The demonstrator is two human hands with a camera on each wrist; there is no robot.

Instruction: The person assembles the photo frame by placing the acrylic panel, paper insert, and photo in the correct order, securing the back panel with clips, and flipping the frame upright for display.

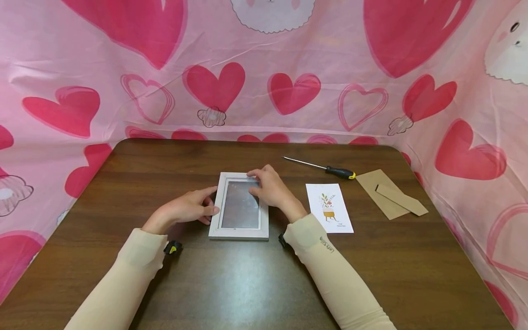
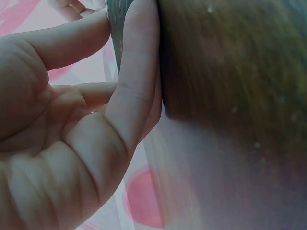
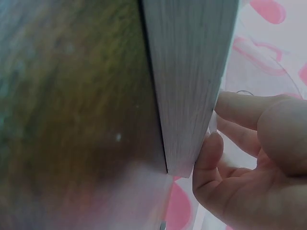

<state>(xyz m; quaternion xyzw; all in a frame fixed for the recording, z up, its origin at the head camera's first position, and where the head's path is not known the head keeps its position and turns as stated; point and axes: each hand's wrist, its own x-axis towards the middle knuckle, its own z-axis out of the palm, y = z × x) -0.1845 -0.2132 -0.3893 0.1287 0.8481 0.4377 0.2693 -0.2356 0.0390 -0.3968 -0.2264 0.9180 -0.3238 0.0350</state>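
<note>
Currently, a white frame (image 1: 239, 234) is laid flat on the brown surface (image 1: 198, 288), with its grey panel (image 1: 241, 208) turned upward. The frame's left side is touched by the left hand (image 1: 187, 206); that grip is relaxed, the thumb and fingers being spread apart (one finger is seen lying nearly straight along the edge). The frame's far right corner is reached by the right hand (image 1: 274, 189), its thumb held over the opening; whether this grip is clamped on anything cannot be told. Right of the frame, a printed white card (image 1: 329, 208) is placed, and farther right a brown board (image 1: 381, 201) is partly covered by a tan strip (image 1: 401, 200). Beyond the frame, to its right, a screwdriver (image 1: 332, 170) is laid, its tip pointed leftward.
</note>
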